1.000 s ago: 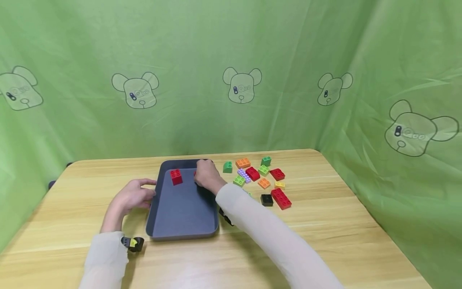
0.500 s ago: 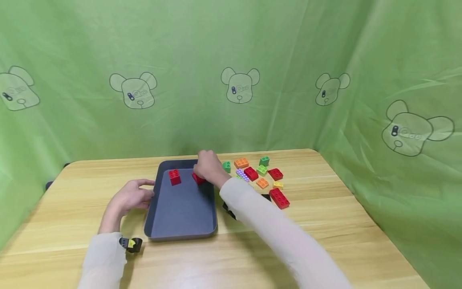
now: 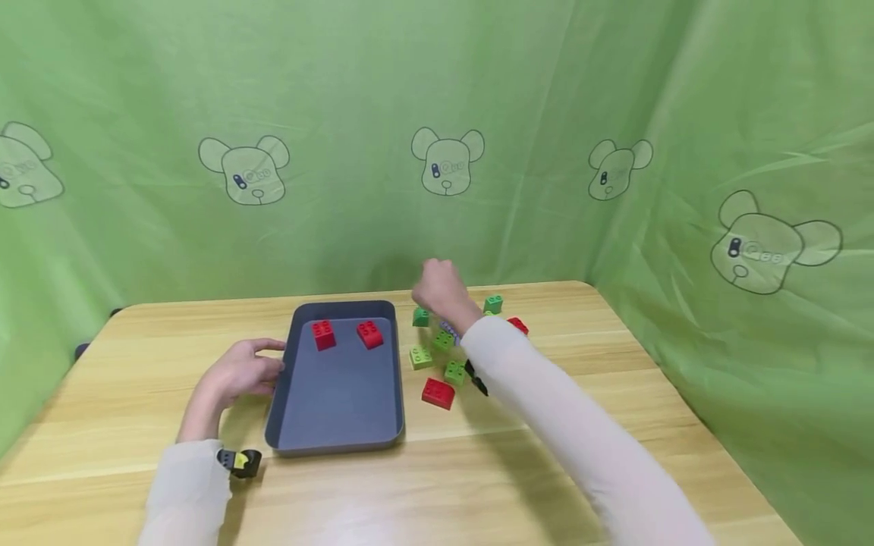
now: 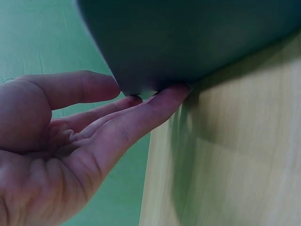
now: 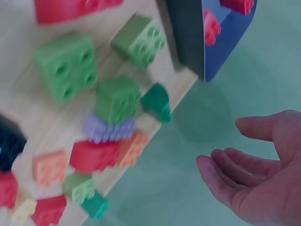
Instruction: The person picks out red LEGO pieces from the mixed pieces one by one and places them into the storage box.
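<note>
Left hand: I have it beside the left wall of the grey tray, released, fingertips touching the outside.
Right hand: I see it above the far end of the table, let go, fingers loosely extended in the right wrist view.
Tray: it lies flat in front of the left hand; near its far wall sit a red block and a curved red brick, apart from each other.
Near bricks: just right of the tray I find a red brick, a lime brick, a second lime brick and a green brick.
Far bricks: a dark green curved brick lies near the table's back edge, a dark green block farther right.
In the way: the right sleeve and hand cover much of the brick group in my head view.
Behind that arm: my right wrist view shows a purple brick, an orange brick, a yellow brick and part of a black brick, somewhat blurred.
Backdrop: a green curtain with bear-head outlines hangs behind the table.
</note>
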Demonstrator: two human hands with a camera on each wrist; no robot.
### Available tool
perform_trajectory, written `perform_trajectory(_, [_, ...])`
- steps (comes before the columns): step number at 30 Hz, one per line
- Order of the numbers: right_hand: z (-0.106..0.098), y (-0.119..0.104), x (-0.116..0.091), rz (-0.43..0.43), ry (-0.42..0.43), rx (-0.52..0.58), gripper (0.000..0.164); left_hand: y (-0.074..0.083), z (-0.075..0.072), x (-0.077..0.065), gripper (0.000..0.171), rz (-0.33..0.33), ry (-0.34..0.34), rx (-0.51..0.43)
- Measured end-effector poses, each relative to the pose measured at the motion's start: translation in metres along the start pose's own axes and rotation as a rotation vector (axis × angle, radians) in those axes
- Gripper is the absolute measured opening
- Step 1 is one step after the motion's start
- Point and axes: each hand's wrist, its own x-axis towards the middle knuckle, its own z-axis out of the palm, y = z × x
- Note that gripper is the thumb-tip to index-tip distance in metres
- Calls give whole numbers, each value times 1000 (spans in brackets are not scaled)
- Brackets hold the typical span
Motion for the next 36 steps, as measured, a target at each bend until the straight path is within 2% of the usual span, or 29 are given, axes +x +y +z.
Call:
perform_trajectory(7, [-23,33,-2,61,11,27,58,0,-2,-1,58,-6,-4,-2])
perform_trajectory(11, [-32,58,-3,88,28,-3,55,0,-3,-1,58,-4,-3,0])
perform_trajectory(16, [-35,93,-6,107,43,-76,35,-2,-2,-1,58,-8,-2,-2])
perform_trajectory(20, [-35,115,-8,154,26,-79,13,-2,-1,-1,58,-9,1,-10])
perform_trajectory(24, [-32,134,-9,154,20,-100,4,-1,-1,-2,58,-11,7,-9])
perform_trajectory(29, [-26,153,-14,118,47,-99,10,-1,0,-2,57,-13,7,-11])
perform_trajectory(36, [-20,165,-21,138,22,-35,43,0,-2,0,57,-22,10,14])
